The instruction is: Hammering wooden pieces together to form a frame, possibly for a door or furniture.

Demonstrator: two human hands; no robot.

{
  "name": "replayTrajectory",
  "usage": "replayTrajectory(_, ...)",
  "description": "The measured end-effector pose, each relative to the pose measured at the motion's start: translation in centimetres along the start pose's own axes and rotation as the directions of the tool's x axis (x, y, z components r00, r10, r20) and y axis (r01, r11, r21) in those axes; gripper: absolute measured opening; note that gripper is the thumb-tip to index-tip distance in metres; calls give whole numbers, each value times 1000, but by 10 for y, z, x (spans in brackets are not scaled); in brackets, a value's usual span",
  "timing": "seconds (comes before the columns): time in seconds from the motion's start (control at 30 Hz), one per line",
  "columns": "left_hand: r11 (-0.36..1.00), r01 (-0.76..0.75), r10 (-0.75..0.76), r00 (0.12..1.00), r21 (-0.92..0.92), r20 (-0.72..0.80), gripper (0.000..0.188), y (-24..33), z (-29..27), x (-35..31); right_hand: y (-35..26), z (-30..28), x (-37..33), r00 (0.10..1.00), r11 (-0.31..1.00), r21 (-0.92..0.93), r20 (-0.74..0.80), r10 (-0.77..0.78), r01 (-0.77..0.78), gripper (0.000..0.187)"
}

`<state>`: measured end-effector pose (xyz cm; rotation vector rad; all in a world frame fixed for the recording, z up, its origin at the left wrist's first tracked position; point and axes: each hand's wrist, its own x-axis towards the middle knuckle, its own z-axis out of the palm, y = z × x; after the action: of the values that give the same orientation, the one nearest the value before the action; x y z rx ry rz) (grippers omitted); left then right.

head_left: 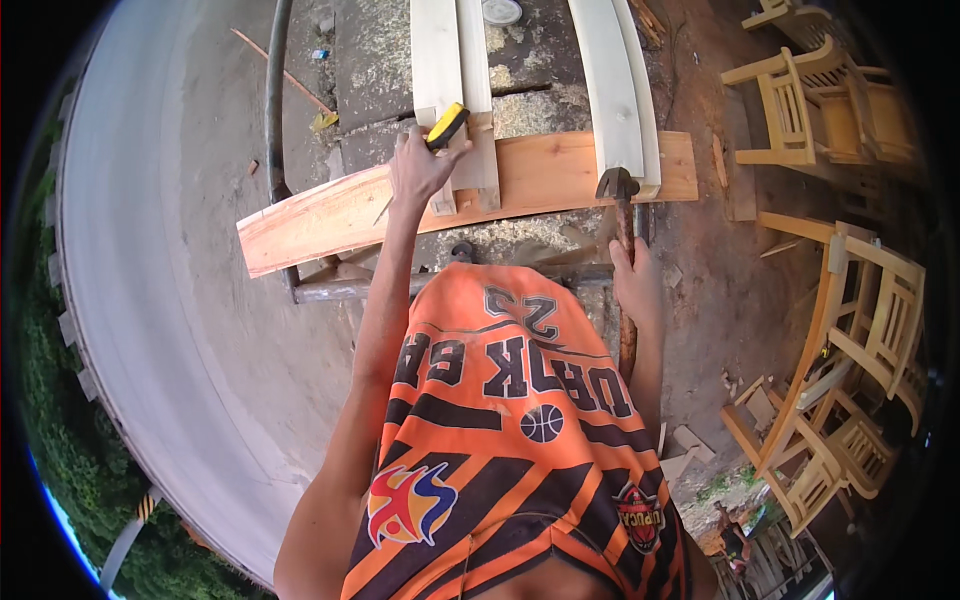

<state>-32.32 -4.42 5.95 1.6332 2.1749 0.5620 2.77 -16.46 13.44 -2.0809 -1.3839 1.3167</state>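
Note:
My left hand (424, 168) is closed around a yellow-and-black tape measure (447, 126), over the near ends of the pale boards on the left. A thin pointed stick pokes out below that hand; its kind is unclear. In my right hand (638, 278) is a hammer (627, 225) with a worn wooden handle, gripped partway along. Its dark metal head overlaps the near end of the pale right-hand boards (612, 90). The left pair of pale boards (437, 55) runs away from me. Both pairs rest across a reddish plank (545, 165) lying crosswise.
A metal pipe frame (278, 100) stands around the rough, sawdust-strewn work surface (375, 60). Unfinished wooden chairs (800, 110) line the right side, with wood scraps (690, 445) on the ground. A grey paved road (150, 250) runs along the left. A round pale lid-like thing (502, 12) lies at the far end.

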Motion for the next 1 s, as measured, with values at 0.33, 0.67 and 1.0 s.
replayTrajectory(0.33,992,126,-126,992,-14,-8,49,41,24,-17,1,20,-7,995,998,21,85,57,-59,38)
replayTrajectory(0.67,660,77,-107,994,-747,7,38,15,-40,14,-30,12,-5,996,1000,21,85,-22,20,37)
replayTrajectory(1.0,484,-214,193,972,-848,-135,16,50,-43,86,-74,12,-18,975,970,-90,10,-224,224,31)
